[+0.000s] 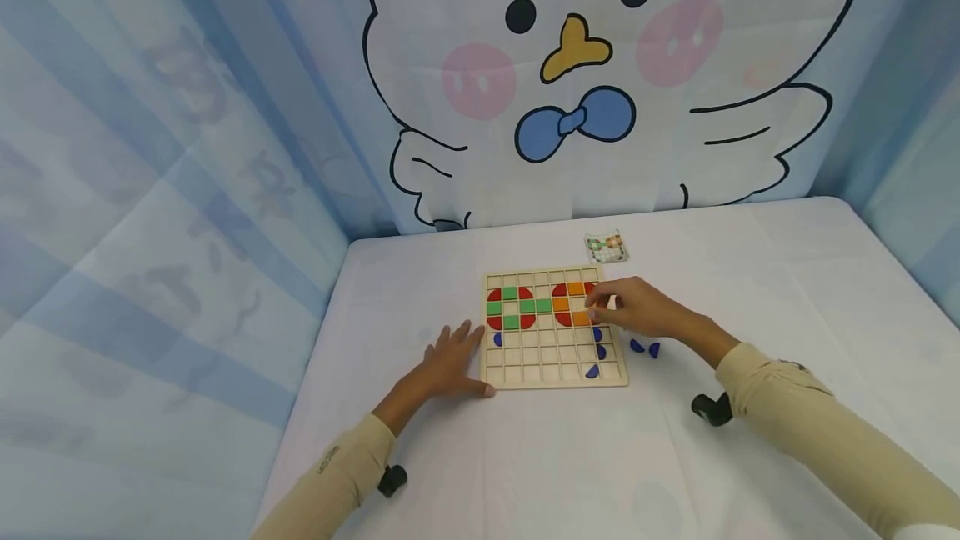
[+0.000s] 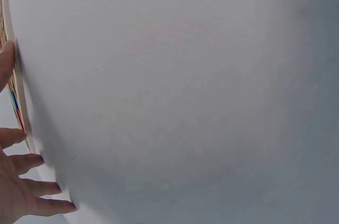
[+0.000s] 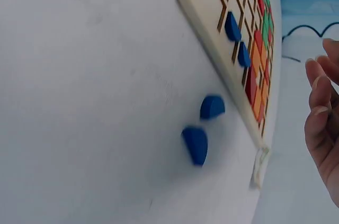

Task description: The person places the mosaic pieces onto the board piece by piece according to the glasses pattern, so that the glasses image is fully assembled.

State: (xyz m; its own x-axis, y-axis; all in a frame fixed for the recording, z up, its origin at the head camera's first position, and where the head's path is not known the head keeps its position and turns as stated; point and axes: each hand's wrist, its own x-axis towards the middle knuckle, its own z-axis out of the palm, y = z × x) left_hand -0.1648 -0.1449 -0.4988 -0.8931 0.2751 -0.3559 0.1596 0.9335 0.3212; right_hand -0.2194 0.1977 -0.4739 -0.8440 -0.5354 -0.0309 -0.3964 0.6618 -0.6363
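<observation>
A wooden grid board (image 1: 540,373) lies on the table, with red quarter-round pieces (image 1: 527,293) and green square tiles (image 1: 543,306) at its left. Orange square tiles (image 1: 575,288) sit among more red pieces at the right. My left hand (image 1: 450,361) rests at the board's left edge, fingers spread and thumb by the near corner. Over the board's right side, my right hand (image 1: 637,307) has thumb and fingertips close together beside the orange tiles; I cannot tell whether they pinch a piece. Its fingers (image 3: 318,121) curl in the right wrist view.
Two blue pieces (image 3: 196,144) lie on the table right of the board. Several other blue pieces (image 1: 592,371) are on the board's nearer rows. A small patterned card (image 1: 606,247) lies beyond its far right corner. Printed curtains (image 1: 480,173) stand around the white table (image 1: 570,465).
</observation>
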